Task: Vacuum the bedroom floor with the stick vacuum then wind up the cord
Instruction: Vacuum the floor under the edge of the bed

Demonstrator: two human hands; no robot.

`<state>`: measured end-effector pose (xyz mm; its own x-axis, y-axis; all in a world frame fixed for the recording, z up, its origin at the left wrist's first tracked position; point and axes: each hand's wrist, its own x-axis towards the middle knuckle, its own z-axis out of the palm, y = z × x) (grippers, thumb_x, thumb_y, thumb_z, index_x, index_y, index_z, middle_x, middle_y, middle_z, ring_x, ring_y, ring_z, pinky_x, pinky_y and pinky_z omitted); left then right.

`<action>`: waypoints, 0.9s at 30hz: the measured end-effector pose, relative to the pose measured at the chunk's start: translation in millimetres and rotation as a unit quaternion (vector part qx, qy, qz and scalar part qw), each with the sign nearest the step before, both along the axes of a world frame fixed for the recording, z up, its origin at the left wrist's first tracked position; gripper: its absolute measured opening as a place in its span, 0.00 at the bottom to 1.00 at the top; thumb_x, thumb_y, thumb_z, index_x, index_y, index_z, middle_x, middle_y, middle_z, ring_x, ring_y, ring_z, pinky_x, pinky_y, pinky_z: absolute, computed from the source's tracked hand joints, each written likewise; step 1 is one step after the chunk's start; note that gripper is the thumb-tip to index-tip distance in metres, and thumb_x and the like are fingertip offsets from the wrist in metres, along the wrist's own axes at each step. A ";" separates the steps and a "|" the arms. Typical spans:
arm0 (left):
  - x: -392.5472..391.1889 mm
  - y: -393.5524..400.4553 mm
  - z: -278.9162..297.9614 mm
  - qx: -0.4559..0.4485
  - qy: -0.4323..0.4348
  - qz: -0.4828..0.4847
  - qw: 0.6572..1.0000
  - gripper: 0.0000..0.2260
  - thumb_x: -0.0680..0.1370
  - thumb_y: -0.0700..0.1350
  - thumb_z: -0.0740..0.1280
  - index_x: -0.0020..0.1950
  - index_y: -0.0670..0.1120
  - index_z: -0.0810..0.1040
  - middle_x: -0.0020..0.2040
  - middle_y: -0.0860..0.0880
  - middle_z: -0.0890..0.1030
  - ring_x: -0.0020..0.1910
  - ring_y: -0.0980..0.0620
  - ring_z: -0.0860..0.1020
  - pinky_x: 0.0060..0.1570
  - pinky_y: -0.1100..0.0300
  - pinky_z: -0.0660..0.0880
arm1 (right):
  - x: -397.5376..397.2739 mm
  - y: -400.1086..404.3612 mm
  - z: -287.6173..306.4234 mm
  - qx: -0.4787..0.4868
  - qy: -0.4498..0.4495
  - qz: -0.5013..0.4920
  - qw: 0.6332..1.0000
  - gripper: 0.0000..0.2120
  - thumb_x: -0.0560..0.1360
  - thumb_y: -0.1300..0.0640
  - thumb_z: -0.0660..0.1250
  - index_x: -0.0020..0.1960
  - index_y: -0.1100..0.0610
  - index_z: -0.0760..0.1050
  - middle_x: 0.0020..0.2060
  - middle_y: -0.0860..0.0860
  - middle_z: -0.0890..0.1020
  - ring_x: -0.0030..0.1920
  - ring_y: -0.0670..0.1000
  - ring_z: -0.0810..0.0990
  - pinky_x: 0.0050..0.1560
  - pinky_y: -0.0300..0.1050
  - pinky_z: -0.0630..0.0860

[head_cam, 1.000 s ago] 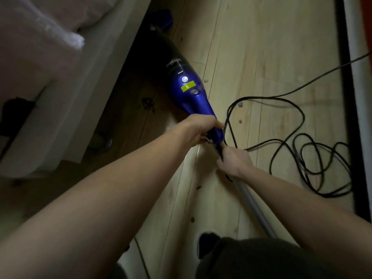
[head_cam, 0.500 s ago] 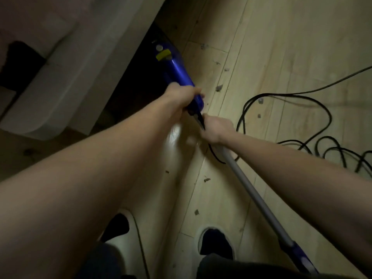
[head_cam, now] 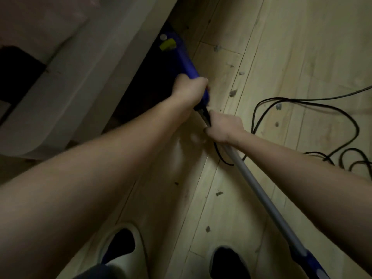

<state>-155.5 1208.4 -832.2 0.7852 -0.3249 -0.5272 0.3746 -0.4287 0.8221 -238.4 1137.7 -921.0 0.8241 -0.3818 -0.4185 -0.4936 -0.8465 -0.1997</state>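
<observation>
The blue stick vacuum body (head_cam: 182, 57) lies low, its front end hidden in the dark gap under the bed. My left hand (head_cam: 190, 90) grips the blue body near its rear end. Just behind it, my right hand (head_cam: 223, 126) is closed around the top of the grey tube (head_cam: 261, 196), which runs back to a blue handle (head_cam: 310, 262) at the lower right. The black cord (head_cam: 314, 101) loops over the wooden floor on the right and passes under my right hand.
A pale bed frame (head_cam: 84, 85) fills the upper left, with a dark gap beneath it. Bits of dust and debris (head_cam: 233, 93) dot the light wooden floorboards. My two slippered feet (head_cam: 120, 246) stand at the bottom of the view.
The vacuum body has slid further under the bed, with both hands following it forward. The view has tilted down, so my feet and the rear handle now show.
</observation>
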 end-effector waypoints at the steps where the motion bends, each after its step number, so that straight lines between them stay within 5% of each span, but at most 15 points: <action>1: -8.5 2.0 -2.5 -0.006 0.002 -0.002 1.000 0.05 0.75 0.40 0.66 0.48 0.40 0.73 0.53 0.38 0.81 0.52 0.41 0.80 0.54 0.49 0.78 | -10.0 2.2 -0.3 0.001 0.002 -0.002 1.000 0.09 0.75 0.53 0.61 0.52 0.52 0.64 0.33 0.49 0.72 0.39 0.54 0.76 0.38 0.46 0.70; 4: -20.5 2.5 -7.8 -0.020 0.009 -0.016 1.000 0.08 0.76 0.42 0.66 0.51 0.41 0.71 0.53 0.40 0.79 0.52 0.43 0.79 0.57 0.46 0.76 | -20.2 2.9 1.8 0.003 0.015 -0.008 1.000 0.10 0.75 0.53 0.60 0.55 0.54 0.67 0.37 0.51 0.76 0.41 0.55 0.79 0.44 0.50 0.77; 10: 21.4 -0.6 1.5 -0.050 0.012 -0.019 0.998 0.09 0.79 0.41 0.62 0.39 0.46 0.70 0.42 0.46 0.79 0.50 0.46 0.80 0.59 0.49 0.75 | 29.3 -5.2 -1.7 -0.015 0.003 -0.025 1.000 0.13 0.76 0.51 0.61 0.58 0.54 0.70 0.34 0.50 0.73 0.41 0.54 0.77 0.41 0.48 0.73; 12: 40.2 -4.2 5.3 -0.044 0.008 -0.031 0.999 0.04 0.80 0.43 0.62 0.48 0.43 0.74 0.43 0.47 0.80 0.47 0.49 0.79 0.51 0.54 0.76 | 50.7 -10.5 -1.6 0.001 0.015 -0.033 0.999 0.13 0.76 0.51 0.61 0.59 0.54 0.70 0.34 0.49 0.71 0.43 0.54 0.76 0.45 0.48 0.73; 15: 52.5 -13.9 5.5 -0.044 0.022 -0.039 0.998 0.15 0.81 0.45 0.61 0.65 0.41 0.69 0.45 0.48 0.80 0.45 0.52 0.78 0.47 0.57 0.74 | 66.0 -21.3 -1.5 0.002 0.018 -0.041 0.999 0.14 0.76 0.50 0.61 0.59 0.54 0.70 0.34 0.49 0.71 0.44 0.54 0.75 0.43 0.48 0.70; 21: 40.2 -7.0 8.1 -0.041 0.039 -0.035 0.998 0.10 0.80 0.44 0.61 0.59 0.44 0.75 0.44 0.51 0.81 0.44 0.54 0.77 0.37 0.60 0.67 | 48.3 -16.1 7.5 -0.006 0.017 -0.023 1.000 0.16 0.76 0.51 0.60 0.61 0.55 0.70 0.44 0.53 0.75 0.50 0.57 0.77 0.46 0.48 0.69; 24: 29.1 8.6 6.6 -0.056 0.089 -0.089 0.990 0.05 0.79 0.45 0.63 0.51 0.46 0.76 0.45 0.52 0.82 0.48 0.53 0.79 0.43 0.58 0.71 | 22.2 -6.9 14.4 0.028 0.050 -0.020 0.998 0.15 0.76 0.51 0.60 0.61 0.55 0.69 0.43 0.52 0.76 0.47 0.56 0.77 0.47 0.48 0.72; 27: 8.8 20.0 4.6 -0.072 0.142 -0.134 0.978 0.11 0.79 0.48 0.65 0.59 0.44 0.74 0.49 0.49 0.84 0.51 0.51 0.81 0.46 0.56 0.76 | -11.4 -3.4 15.7 0.096 0.100 -0.035 0.990 0.11 0.75 0.51 0.61 0.55 0.54 0.70 0.43 0.53 0.79 0.46 0.55 0.79 0.50 0.52 0.77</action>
<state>-146.7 1228.4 -827.6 0.4904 -0.5855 -0.6455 0.4875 -0.4297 0.7601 -249.8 1134.3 -905.3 0.6920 -0.3324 -0.6409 -0.5958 -0.7642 -0.2469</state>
